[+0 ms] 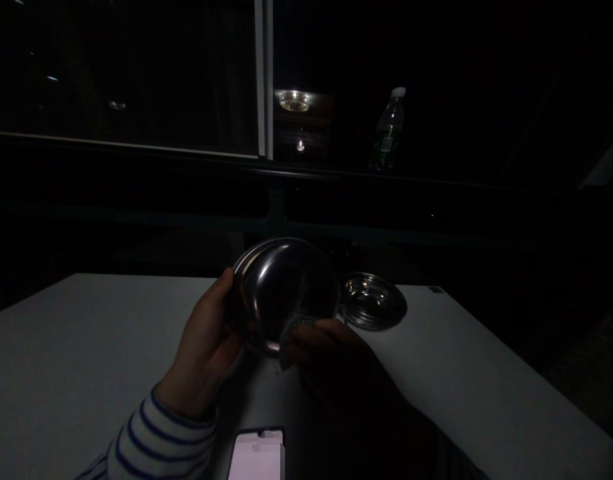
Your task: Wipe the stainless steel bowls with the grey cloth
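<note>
A shiny metal bowl (286, 280) is tilted up above the table, its rounded surface catching the light. My left hand (209, 333) grips it by the left rim, thumb on the edge. My right hand (331, 353), mostly in shadow, is closed on a checkered cloth (302, 319) and presses it against the lower right of the bowl. To the right, a stack of similar metal bowls (371, 301) sits on the table.
The white table (116, 333) fills the lower view. A lit phone (256, 457) lies at its near side. Behind it, a clear plastic bottle (389, 130) with a white cap stands on a ledge by a window frame (264, 80). Surroundings are very dark.
</note>
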Demonstrator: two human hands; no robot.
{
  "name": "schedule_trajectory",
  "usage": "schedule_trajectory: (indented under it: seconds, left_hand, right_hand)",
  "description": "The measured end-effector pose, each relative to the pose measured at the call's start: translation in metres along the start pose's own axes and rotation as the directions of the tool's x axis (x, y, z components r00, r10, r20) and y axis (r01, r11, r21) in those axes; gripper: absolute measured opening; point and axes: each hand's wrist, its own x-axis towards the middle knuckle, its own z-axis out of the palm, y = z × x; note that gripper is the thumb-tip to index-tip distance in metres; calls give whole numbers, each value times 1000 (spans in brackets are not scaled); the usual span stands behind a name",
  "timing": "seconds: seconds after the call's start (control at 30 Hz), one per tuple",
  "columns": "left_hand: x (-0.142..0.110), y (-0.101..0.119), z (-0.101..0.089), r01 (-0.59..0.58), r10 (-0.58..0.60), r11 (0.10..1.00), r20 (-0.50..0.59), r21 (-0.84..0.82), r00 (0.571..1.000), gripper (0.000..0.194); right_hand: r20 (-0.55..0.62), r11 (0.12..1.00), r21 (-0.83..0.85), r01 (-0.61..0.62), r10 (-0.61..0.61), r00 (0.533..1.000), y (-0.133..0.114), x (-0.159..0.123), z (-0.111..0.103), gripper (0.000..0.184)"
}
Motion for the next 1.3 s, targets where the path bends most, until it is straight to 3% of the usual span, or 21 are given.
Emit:
schedule_trajectory:
  seconds: [0.13, 0.27, 0.37, 0.57, 0.73, 0.87, 0.93, 1.1, 1.2, 1.3]
  left_hand:
    - [2, -1, -3, -37, 37, 999, 11, 6, 999, 19]
    - [-2, -18, 2, -52, 49, 996, 39, 73, 998, 14]
    - [-7, -28, 4, -101, 90, 981, 71, 164, 993, 16]
    - [-11, -33, 4, -52, 24, 965, 111, 256, 993, 22]
    - [-11, -33, 4, -13, -12, 963, 91, 269, 996, 24]
    - [-8, -32, 1, -18, -11, 964, 108, 263, 994, 23]
    - [-6, -31, 0, -18, -16, 961, 120, 276, 993, 22]
    - [-4, -28, -1, -45, -1, 947, 143, 318, 990, 21]
    - [-4, -27, -1, -50, 3, 941, 140, 334, 990, 26]
    - [-5, -28, -1, -34, -14, 939, 139, 342, 990, 29]
  right_hand:
    - [-22, 1000, 12, 16, -16, 1000, 1, 0, -1, 23]
    - [-99, 995, -97, 25, -35, 994, -7, -8, 14, 28]
    - [-89, 993, -106, 47, -56, 994, -9, -10, 18, 28]
    - [3, 998, -29, -49, 49, 999, 10, 2, -3, 27]
    - [-78, 985, -68, -160, 155, 985, 18, 7, -10, 25]
    - [20, 999, -7, -52, 52, 998, 5, 2, -3, 26]
    - [48, 998, 18, -53, 52, 998, 3, 1, -2, 28]
    - [-28, 981, -68, -181, 180, 983, 26, 2, -13, 25]
    - [-63, 982, -97, -165, 160, 985, 39, 3, -18, 24]
    - [-52, 986, -80, -148, 144, 988, 32, 4, -12, 24]
